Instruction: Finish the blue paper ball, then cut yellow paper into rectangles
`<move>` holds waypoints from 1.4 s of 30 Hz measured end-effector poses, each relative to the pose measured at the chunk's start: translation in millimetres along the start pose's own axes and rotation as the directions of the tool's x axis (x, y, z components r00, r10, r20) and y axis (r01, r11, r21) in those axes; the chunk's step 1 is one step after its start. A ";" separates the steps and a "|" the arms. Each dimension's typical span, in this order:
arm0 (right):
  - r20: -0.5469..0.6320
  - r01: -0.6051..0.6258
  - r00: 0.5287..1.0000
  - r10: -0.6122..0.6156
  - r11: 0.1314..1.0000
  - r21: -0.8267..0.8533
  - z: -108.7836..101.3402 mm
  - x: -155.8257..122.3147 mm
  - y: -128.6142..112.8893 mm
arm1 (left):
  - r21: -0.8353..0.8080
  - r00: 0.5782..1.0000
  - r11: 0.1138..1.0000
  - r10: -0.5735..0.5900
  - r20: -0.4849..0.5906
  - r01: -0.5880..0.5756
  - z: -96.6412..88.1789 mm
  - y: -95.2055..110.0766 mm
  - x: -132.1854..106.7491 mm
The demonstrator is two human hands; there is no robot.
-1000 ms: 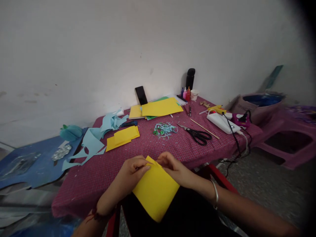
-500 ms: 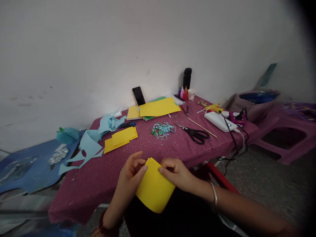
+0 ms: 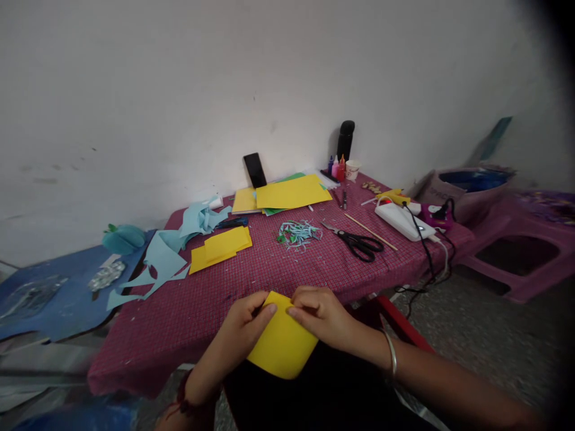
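A yellow sheet of paper [image 3: 285,350], bent over or doubled, is held up in front of the table's near edge. My left hand [image 3: 245,326] pinches its upper left edge between thumb and fingers. At the upper right edge my right hand [image 3: 321,314] has its thumb on the near face and its fingers curled behind. Whether the paper is creased is hidden by the hands. Beyond them on the table lie a few yellow paper pieces [image 3: 222,246], a heap of thin blue and green paper shreds [image 3: 297,234] and black-handled scissors [image 3: 359,244].
Light blue paper scraps [image 3: 162,263] spread over the left side. Large yellow sheets [image 3: 291,193], a leaning phone [image 3: 255,170], small paint bottles [image 3: 336,169] and a black flask [image 3: 345,139] stand at the back. A white power bank [image 3: 402,221] with cables and a wooden stick [image 3: 371,231] lie right.
My left hand's fingers, raised and loose before, have closed onto the paper's upper left edge. The right hand keeps its hold. The view has shifted slightly.
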State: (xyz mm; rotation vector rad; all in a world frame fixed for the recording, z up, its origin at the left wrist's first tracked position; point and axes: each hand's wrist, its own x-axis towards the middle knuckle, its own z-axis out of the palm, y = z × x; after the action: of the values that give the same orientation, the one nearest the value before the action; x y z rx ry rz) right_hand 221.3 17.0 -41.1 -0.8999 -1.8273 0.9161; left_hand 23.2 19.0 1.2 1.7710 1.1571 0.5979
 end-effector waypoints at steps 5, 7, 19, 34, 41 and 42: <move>-0.005 -0.004 1.000 0.004 1.000 -0.005 -2.6 -0.7 0.9 | 0.178 0.995 0.981 0.091 -0.051 -0.081 1.3 0.4 -0.7; -0.005 -0.003 1.000 0.003 1.000 -0.008 0.1 -2.2 0.2 | 0.270 0.991 0.958 0.115 -0.069 -0.093 2.5 0.7 0.5; -0.294 -0.318 0.945 0.142 0.610 -0.726 -123.6 20.3 58.0 | -0.611 0.827 0.784 -0.414 -0.380 0.112 -42.3 -30.4 3.6; -0.110 -0.312 0.835 0.539 0.300 -0.901 -192.4 23.0 86.4 | -0.948 0.784 0.230 -0.538 -0.311 -0.218 -27.0 -49.0 43.2; 0.047 -0.446 0.890 0.453 0.888 -0.109 -172.5 -6.9 63.7 | -0.889 0.793 0.290 -0.411 -0.451 -0.355 -23.1 -55.8 51.4; 0.069 -0.423 0.905 0.419 0.905 0.041 -162.5 -13.9 60.7 | -0.883 0.789 0.291 -0.405 -0.462 -0.368 -23.1 -56.1 52.6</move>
State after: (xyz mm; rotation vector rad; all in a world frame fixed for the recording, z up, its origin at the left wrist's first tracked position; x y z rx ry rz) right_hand 387.0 69.8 -42.7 -1.2750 -1.6737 1.2646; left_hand 3.2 84.1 -41.3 0.3979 0.8227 1.5785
